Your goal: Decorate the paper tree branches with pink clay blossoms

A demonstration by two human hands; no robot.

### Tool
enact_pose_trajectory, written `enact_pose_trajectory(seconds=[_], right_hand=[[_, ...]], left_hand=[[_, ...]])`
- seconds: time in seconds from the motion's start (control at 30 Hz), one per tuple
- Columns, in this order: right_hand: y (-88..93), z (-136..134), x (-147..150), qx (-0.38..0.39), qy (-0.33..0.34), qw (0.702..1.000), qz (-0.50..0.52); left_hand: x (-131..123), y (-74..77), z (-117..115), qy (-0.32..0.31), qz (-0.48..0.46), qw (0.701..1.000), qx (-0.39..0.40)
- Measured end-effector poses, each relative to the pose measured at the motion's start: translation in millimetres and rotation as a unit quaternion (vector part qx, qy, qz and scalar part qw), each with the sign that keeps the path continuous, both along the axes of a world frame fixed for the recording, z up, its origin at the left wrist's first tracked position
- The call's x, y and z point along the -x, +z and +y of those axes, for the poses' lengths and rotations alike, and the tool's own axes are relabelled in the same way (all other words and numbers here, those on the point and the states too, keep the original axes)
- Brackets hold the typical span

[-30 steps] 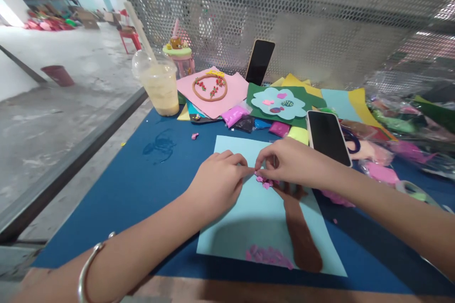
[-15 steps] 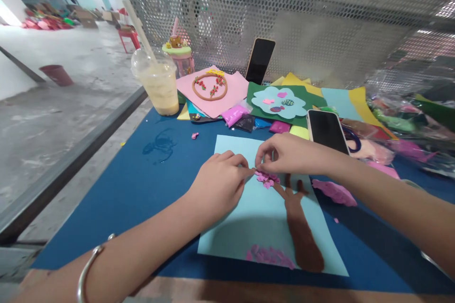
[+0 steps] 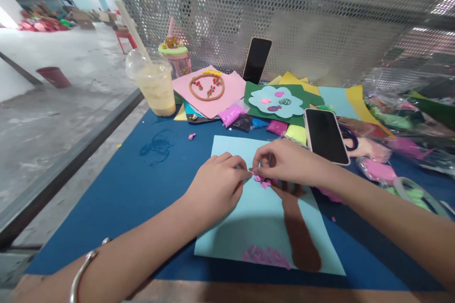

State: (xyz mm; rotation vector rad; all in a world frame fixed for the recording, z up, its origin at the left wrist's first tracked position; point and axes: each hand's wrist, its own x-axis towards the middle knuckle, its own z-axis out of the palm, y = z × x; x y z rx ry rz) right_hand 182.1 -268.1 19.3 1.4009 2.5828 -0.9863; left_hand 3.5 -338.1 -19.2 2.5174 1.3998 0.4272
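A light blue paper (image 3: 245, 227) lies in front of me, bearing a brown clay tree trunk (image 3: 302, 234) with branches. Small pink clay pieces (image 3: 265, 182) cluster on the left branch, and more pink clay bits (image 3: 266, 255) line the paper's bottom edge. My left hand (image 3: 222, 184) rests on the paper, thumb and index finger pinched at the cluster's left end. From the right, my right hand (image 3: 280, 161) meets it there, its fingertips pressed together just above the cluster. Whatever either pinch holds is too small to make out. A pink clay lump (image 3: 332, 195) is partly hidden under my right forearm.
Behind the paper stand a drink cup (image 3: 156, 85) with a straw, a pink sheet (image 3: 181, 84) with a clay ring, a green sheet (image 3: 249, 104) with a cloud shape, clay packets (image 3: 277, 128) and a phone (image 3: 325, 135). Another phone (image 3: 258, 59) leans on the perforated metal panel (image 3: 320, 33).
My right hand has shifted slightly down toward the paper, covering more of the pink cluster and the lump. My left hand stays pinched at nearly the same spot. The view has moved a little.
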Motion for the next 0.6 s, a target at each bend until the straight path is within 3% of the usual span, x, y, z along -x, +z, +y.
enact_pose_trajectory(seconds=[0.27, 0.43, 0.5, 0.6], right_hand=[[2.2, -0.7, -2.5, 0.041, -0.032, 0.999, 0.005], [8.8, -6.2, -17.2, -0.029, -0.039, 0.998, 0.030], [12.0, -15.4, -30.9, -0.038, -0.055, 0.997, 0.029], [10.6, -36.7, -61.4, -0.114, -0.069, 0.991, -0.002]], left_hand=[[-0.4, 0.6, 0.9, 0.015, 0.000, 1.000, -0.019], [-0.2, 2.1, -0.3, -0.002, 0.003, 1.000, -0.012], [-0.2, 2.8, -0.5, -0.002, 0.003, 1.000, -0.013], [-0.1, 4.2, -0.4, 0.012, -0.004, 1.000, -0.024]])
